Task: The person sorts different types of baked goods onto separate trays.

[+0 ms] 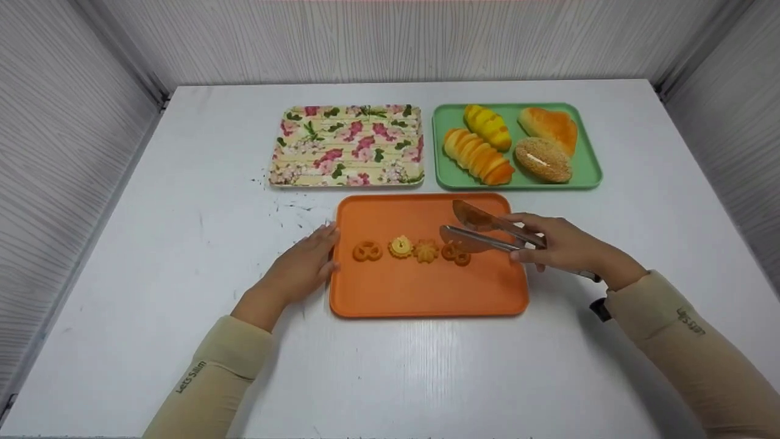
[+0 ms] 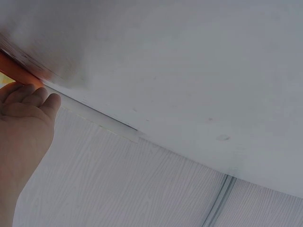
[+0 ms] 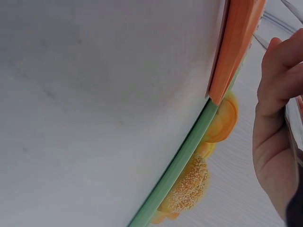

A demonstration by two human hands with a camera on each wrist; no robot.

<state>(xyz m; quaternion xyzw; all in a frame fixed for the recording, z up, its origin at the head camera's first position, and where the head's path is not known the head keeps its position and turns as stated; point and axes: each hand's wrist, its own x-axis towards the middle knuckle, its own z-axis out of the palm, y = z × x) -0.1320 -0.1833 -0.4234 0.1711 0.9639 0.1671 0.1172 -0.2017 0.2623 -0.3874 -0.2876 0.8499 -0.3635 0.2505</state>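
Note:
My left hand [image 1: 303,263] touches the left rim of the orange tray [image 1: 426,294], its fingers fairly straight along the edge. Metal tongs [image 1: 470,215] are held in my right hand [image 1: 563,245], the thumb below and the fingers above. Their two arms stand apart over the tray's right half, with nothing between the tips. Lined up across the tray are a pretzel-shaped cookie [image 1: 367,251], a round scalloped cookie [image 1: 401,246], a flower-shaped cookie [image 1: 426,250] and a ring-cluster cookie [image 1: 461,258]. The lower tong arm passes just above the ring-cluster cookie, near its upper edge.
Behind the orange tray, a flowered tray [image 1: 347,146] lies at the left. Beside it, a green tray [image 1: 591,177] carries a yellow bread [image 1: 487,127], a ridged roll [image 1: 478,157], a smooth bun [image 1: 551,125] and a seeded bun [image 1: 543,160]. Panel walls border the white table [image 1: 402,378].

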